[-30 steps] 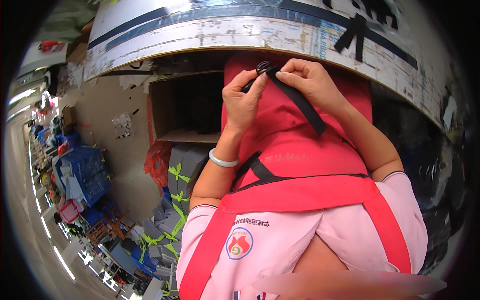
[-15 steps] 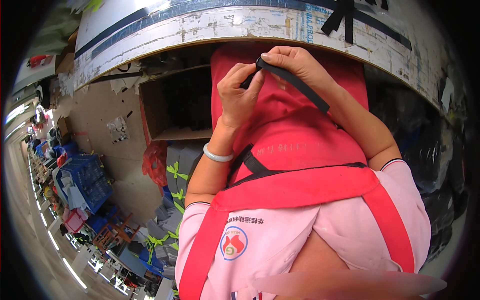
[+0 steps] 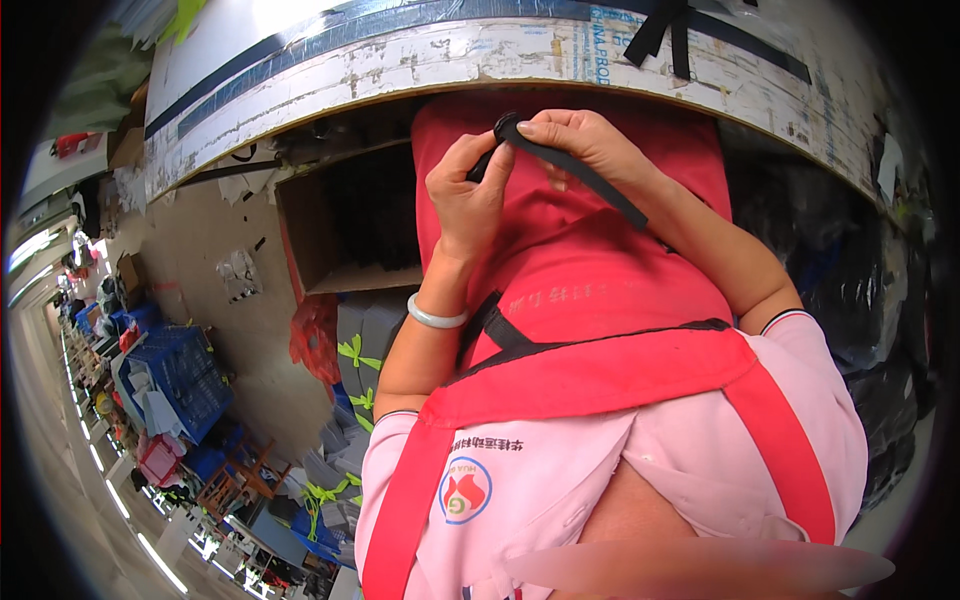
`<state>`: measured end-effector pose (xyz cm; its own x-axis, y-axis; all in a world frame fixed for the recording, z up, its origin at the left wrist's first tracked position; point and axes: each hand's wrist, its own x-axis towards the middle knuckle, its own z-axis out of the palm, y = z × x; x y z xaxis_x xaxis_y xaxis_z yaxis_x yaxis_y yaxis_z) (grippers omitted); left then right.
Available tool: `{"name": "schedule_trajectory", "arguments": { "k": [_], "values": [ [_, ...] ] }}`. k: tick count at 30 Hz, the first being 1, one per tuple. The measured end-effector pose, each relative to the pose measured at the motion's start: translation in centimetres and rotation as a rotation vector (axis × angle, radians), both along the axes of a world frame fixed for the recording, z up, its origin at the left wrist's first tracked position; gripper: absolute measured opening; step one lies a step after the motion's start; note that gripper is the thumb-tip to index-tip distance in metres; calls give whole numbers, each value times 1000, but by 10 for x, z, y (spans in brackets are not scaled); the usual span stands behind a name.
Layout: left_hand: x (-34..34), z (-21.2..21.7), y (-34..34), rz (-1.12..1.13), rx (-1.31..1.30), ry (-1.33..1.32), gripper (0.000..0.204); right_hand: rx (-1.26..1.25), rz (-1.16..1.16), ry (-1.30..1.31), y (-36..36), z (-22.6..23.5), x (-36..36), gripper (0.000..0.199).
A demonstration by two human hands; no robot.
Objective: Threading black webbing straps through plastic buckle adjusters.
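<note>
A black webbing strap [image 3: 597, 183] is held over my lap, above the red apron [image 3: 600, 265]. My left hand [image 3: 470, 192] pinches its upper end, where a small dark loop or buckle shows between thumb and forefinger; its exact kind cannot be made out. My right hand [image 3: 590, 145] grips the strap just beside that end, thumb on top and fingers curled beneath. The strap's free tail slants down to the right under my right wrist. Both hands are close together, a little short of the table edge.
A worn, taped white table [image 3: 400, 65] curves across the front, with black straps [image 3: 680, 45] at its right. Beneath it at left is an open cardboard box [image 3: 350, 280]. Grey bundles tied with green strips [image 3: 358, 350] lie by my left side; black plastic bags [image 3: 850, 300] are at right.
Both hands have shifted slightly left with the strap. More of the dark looped end now shows above my left fingertips.
</note>
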<state>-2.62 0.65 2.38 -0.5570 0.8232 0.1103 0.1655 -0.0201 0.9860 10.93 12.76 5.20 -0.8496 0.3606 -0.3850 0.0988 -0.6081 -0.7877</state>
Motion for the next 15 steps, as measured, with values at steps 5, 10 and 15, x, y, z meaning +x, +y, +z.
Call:
{"name": "schedule_trajectory", "arguments": {
  "k": [5,10,15],
  "values": [
    [2,2,4,-58,46,411,16,-71,-122,15,-3,-10,0,24],
    [2,4,1,-84,114,504,15,-69,-163,54,-7,-17,1,26],
    [4,7,-9,-68,-166,-671,22,-83,-79,82,1,-6,10,20]
  ]
}}
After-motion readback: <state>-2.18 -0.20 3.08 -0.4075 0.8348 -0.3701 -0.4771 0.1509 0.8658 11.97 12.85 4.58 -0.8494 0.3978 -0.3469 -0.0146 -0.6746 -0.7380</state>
